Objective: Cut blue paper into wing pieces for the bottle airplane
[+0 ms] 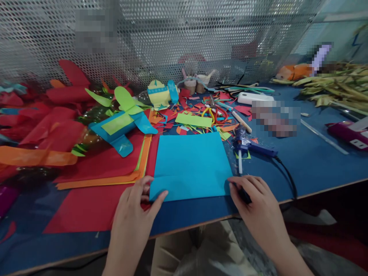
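Nearest, the left hand [133, 209] holds the near left corner of a blue sheet [192, 161], its thumb lying on top and the other fingers curled at the edge; the right hand [257, 203] touches the opposite edge with its fingertips, though I cannot tell whether they pinch it or only rest there. The step in hand seems to be steadying and lining up the sheet: it would go best with both near corners level and light, even pressure from each side. The sheet lies on the navy tabletop [319, 168] between the hands, most of it stretching beyond the grip, with a faint line across its near part. To the left, red paper [83, 211] spreads out; just beyond the right hand sits a glue gun [255, 147]. Farther off come a lime strip [194, 120] among scraps and, at the back, a perforated panel [184, 34]
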Motion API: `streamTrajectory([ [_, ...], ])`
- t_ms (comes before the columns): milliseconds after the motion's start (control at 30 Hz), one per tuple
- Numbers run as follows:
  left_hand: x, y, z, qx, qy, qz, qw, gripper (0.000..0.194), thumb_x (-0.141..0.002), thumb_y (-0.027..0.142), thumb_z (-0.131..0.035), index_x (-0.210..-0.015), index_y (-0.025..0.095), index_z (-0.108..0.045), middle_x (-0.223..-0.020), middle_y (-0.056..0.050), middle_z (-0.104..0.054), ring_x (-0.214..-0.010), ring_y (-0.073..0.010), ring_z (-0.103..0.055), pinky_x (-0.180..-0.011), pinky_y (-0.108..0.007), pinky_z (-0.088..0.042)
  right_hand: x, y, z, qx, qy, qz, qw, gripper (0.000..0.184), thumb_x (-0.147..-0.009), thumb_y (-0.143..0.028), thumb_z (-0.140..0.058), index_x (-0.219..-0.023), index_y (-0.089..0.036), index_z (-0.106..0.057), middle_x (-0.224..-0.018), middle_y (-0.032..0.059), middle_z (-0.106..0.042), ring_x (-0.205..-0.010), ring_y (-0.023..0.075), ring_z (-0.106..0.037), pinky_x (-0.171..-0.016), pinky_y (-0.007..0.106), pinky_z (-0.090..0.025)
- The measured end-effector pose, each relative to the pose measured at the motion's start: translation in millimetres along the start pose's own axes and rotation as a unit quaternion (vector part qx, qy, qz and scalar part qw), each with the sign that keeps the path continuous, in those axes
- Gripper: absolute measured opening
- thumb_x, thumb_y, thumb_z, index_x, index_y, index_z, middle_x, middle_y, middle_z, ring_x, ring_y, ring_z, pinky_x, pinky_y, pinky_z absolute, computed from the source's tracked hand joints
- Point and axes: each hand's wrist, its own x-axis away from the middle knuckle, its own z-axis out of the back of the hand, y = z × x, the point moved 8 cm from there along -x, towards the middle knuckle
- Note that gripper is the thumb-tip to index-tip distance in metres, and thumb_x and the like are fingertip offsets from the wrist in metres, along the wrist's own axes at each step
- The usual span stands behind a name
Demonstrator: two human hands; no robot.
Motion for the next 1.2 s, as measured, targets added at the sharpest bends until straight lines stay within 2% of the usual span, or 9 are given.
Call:
streamTrajectory([
  [167,-2,2,-1.3,-0.012,-0.007,-0.019,1.0,0.042,-0.077,0.064,-0.051,-0.092,0.025,-0.05,-0.079,-0.001,-0.058,-0.063,-0.0199,-0.06,-0.06,-0.035,-0.054,1,1,1,0.0,0.004,-0.001,1.0,0.014,-0.09,-0.02,-0.046,-0.088,-0.02,-0.059,-0.077,0.0058,-0.061,-0.079,0.0221,-0.055,-0.068,0.034,-0.046],
  [367,-5,10,2.6,-0.019,-0.004,-0.037,0.999,0.038,-0.079,0.061,-0.05,-0.075,0.025,-0.039,-0.066,0.003,-0.048,-0.057,-0.017,-0.055,-0.055,-0.03,-0.048,0,0,2,0.001,0.012,0.012,1.0,0.015,-0.089,-0.02,-0.046,-0.087,-0.02,-0.06,-0.077,0.0062,-0.062,-0.077,0.0219,-0.056,-0.068,0.035,-0.047],
  [567,-3,18,-0.2,-0.04,-0.022,-0.105,0.993,0.034,-0.085,0.05,-0.048,-0.067,0.023,-0.037,-0.061,0.004,-0.044,-0.057,-0.0154,-0.049,-0.056,-0.028,-0.042,1,-1,1,0.003,0.011,0.035,0.999,0.014,-0.09,-0.019,-0.045,-0.087,-0.019,-0.058,-0.077,0.0064,-0.061,-0.077,0.0217,-0.055,-0.068,0.034,-0.046],
  [700,0,19,2.3,-0.032,-0.005,-0.128,0.991,0.025,-0.086,0.042,-0.052,-0.072,0.022,-0.047,-0.067,0.001,-0.051,-0.061,-0.0158,-0.052,-0.06,-0.028,-0.044,1,0,0,0.0,0.004,0.037,0.999,0.013,-0.09,-0.019,-0.044,-0.086,-0.019,-0.057,-0.078,0.0063,-0.06,-0.078,0.0219,-0.055,-0.066,0.034,-0.046],
  [833,1,17,3.5,0.002,-0.022,-0.128,0.992,0.011,-0.088,0.032,-0.051,-0.083,0.023,-0.055,-0.079,-0.001,-0.06,-0.07,-0.0158,-0.059,-0.064,-0.026,-0.047,3,1,-1,-0.005,0.005,0.042,0.999,0.011,-0.09,-0.019,-0.045,-0.087,-0.019,-0.056,-0.078,0.0061,-0.06,-0.078,0.0213,-0.054,-0.067,0.034,-0.046],
  [1200,3,11,2.9,0.009,-0.028,-0.098,0.995,0.015,-0.087,0.034,-0.053,-0.092,0.022,-0.062,-0.09,-0.004,-0.061,-0.071,-0.016,-0.061,-0.069,-0.029,-0.05,5,2,-3,-0.01,-0.002,0.046,0.999,0.012,-0.091,-0.019,-0.044,-0.088,-0.018,-0.056,-0.078,0.006,-0.058,-0.077,0.0212,-0.052,-0.066,0.033,-0.044],
])
